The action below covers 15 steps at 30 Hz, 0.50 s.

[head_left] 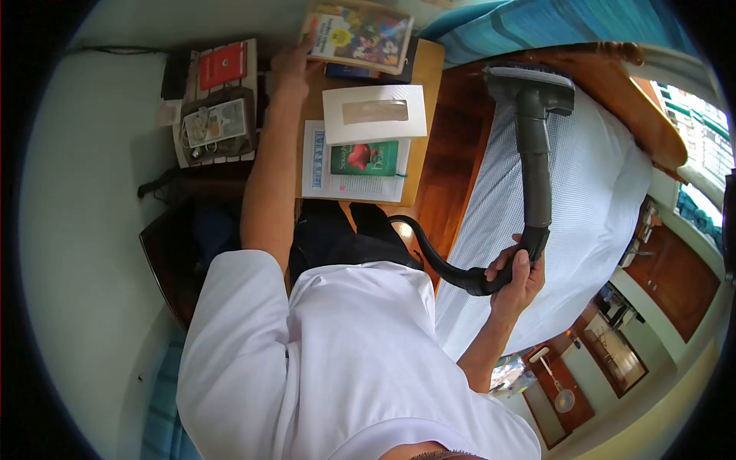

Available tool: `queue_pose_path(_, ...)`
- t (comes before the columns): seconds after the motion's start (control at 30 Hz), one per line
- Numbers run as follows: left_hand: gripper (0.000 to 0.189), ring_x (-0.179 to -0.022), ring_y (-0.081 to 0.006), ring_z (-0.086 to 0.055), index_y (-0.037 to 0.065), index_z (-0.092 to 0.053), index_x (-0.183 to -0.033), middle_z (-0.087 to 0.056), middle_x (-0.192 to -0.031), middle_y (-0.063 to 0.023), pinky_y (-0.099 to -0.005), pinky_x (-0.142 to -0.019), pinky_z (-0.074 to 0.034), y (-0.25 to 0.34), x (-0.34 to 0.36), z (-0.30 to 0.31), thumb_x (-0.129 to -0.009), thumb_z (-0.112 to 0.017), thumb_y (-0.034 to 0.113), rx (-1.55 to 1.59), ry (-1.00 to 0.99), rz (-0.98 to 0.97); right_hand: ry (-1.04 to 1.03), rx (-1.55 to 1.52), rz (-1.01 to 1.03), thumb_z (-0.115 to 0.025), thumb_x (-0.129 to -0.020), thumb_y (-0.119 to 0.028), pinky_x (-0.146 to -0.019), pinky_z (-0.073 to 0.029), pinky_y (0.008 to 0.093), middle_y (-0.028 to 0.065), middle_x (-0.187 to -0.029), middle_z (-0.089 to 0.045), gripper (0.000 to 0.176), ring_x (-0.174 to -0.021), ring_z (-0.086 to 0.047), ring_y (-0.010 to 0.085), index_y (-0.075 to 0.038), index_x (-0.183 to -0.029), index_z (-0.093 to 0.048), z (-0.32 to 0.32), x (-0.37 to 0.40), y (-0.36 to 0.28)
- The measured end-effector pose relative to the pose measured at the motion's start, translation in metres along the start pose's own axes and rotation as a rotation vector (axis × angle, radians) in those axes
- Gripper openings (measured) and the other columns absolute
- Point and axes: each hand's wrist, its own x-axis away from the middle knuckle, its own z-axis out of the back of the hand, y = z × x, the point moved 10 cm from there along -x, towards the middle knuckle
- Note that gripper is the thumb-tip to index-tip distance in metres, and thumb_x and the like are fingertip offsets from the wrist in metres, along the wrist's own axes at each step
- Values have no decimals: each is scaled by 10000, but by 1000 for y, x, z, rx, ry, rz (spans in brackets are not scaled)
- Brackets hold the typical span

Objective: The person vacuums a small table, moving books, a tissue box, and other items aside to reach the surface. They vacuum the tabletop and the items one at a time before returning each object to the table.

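My right hand [517,276] is wrapped round the handle of a black vacuum cleaner wand [537,188]. Its brush head [531,86] points away from me, raised over the bed's side, and a dark hose [429,257] curves back toward my legs. At the far left of the wooden table, my left hand [290,70] grips the near left corner of a flat box with cartoon pictures [364,37]; some of its fingers are hidden. Below that box lie a dark blue book [349,72], a white box with a clear window [414,126] and a green book [387,159] on printed paper [313,172].
The wooden table [433,84] stands before my legs. On the left, a shelf holds a red book [223,66] and a tray with cables [222,123]. A bed with a pale cover [598,192] fills the right, beside a blue curtain [552,31]. A fan [563,399] stands farther off.
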Motion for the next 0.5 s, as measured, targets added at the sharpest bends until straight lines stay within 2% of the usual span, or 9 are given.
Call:
queue_pose_path(0.07,449,-1139,-209,-628,17,-640,-1228,-656,-1174,-85,-333,-898,-590,19,3,19,-909,-820,278,56,32,-23,-9,-1,-7,-625,-1032,-274,-480,-464,234,33,-677,-582,311,-504,-560,90,2,-1175,-612,-4,-1,-3)
queue_pose_path(0.13,428,-1025,-225,-682,4,-644,-1204,-689,-1154,-106,-373,-863,-620,47,-18,62,-918,-815,273,162,80,-176,-15,-5,-58,-625,-1026,-261,-479,-460,239,34,-675,-578,306,-507,-558,91,4,-1179,-607,-13,-1,-5)
queue_pose_path(0.2,399,-1025,-233,-683,-6,-642,-1205,-689,-1149,-112,-370,-863,-623,66,-35,106,-951,-780,269,184,138,-176,-60,-23,-68,-627,-1023,-264,-480,-460,238,35,-674,-576,312,-507,-557,92,5,-1181,-606,-30,-2,-7)
queue_pose_path(0.3,458,-1064,-238,-683,-31,-635,-1235,-682,-1186,-136,-343,-844,-627,78,-60,174,-966,-763,318,88,237,-158,-160,-17,-96,-627,-1020,-266,-481,-461,239,36,-672,-573,321,-508,-554,94,9,-1184,-603,-66,-4,-8)
queue_pose_path(0.33,458,-1064,-238,-683,-31,-635,-1235,-682,-1186,-136,-343,-844,-627,82,-66,197,-966,-763,318,97,266,-168,-201,7,-106,-624,-1019,-266,-481,-462,241,37,-671,-571,323,-507,-551,94,11,-1186,-602,-80,-6,-9)
queue_pose_path(0.4,460,-1106,-198,-635,46,-613,-1340,-647,-1221,-94,-347,-855,-607,82,-85,226,-997,-727,331,36,233,-156,-292,51,-189,-639,-1013,-276,-479,-457,230,25,-679,-569,342,-509,-539,82,12,-1191,-589,-116,-8,-11)
queue_pose_path(0.43,478,-1139,-207,-625,62,-615,-1352,-648,-1251,-84,-356,-888,-588,77,-95,246,-988,-739,345,7,245,-159,-342,110,-194,-639,-1012,-264,-478,-451,227,18,-681,-562,331,-511,-535,75,9,-1192,-586,-139,-9,-15)
queue_pose_path(0.5,509,-1156,-212,-620,58,-590,-1374,-627,-1292,-85,-361,-914,-575,91,-87,255,-984,-744,347,-32,223,-195,-442,209,-231,-626,-1014,-209,-476,-424,219,-1,-687,-536,290,-516,-514,59,7,-1200,-575,-199,-11,-29)
